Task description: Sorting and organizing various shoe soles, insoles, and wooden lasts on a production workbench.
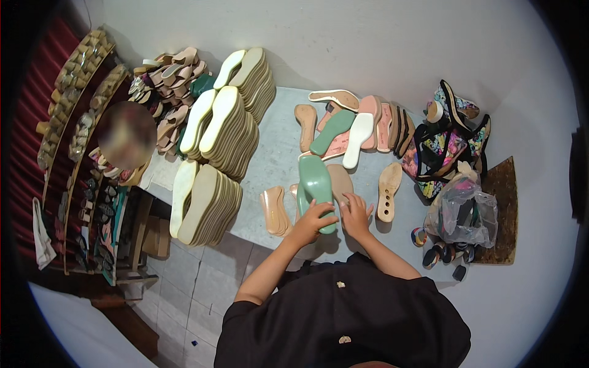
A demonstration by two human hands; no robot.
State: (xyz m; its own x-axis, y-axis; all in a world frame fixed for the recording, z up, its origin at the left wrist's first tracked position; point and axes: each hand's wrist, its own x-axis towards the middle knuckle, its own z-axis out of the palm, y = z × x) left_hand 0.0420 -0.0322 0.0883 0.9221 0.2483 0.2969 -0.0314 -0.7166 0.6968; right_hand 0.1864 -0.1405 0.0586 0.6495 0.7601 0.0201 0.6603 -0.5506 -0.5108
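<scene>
A glossy green shoe sole [315, 179] stands out at the middle of the table's near side. My left hand [316, 222] is closed around its lower end. Just right of it, my right hand [356, 214] has its fingers stretched out over the lower edge of a beige insole [340, 180]; whether it presses on that insole I cannot tell. Left of the green sole lies a small stack of shiny tan insoles [275, 210]. A wooden-looking sole form with round holes [388, 191] lies to the right of my right hand.
Tall stacks of cream soles [228, 138] line the table's left side. Farther back lie a matte green insole [332, 132], a white insole [358, 140] and pink pieces. Floral wedge sandals [445, 144] and a clear plastic bag [469, 214] crowd the right. Shelves of shoe parts [76, 132] stand far left.
</scene>
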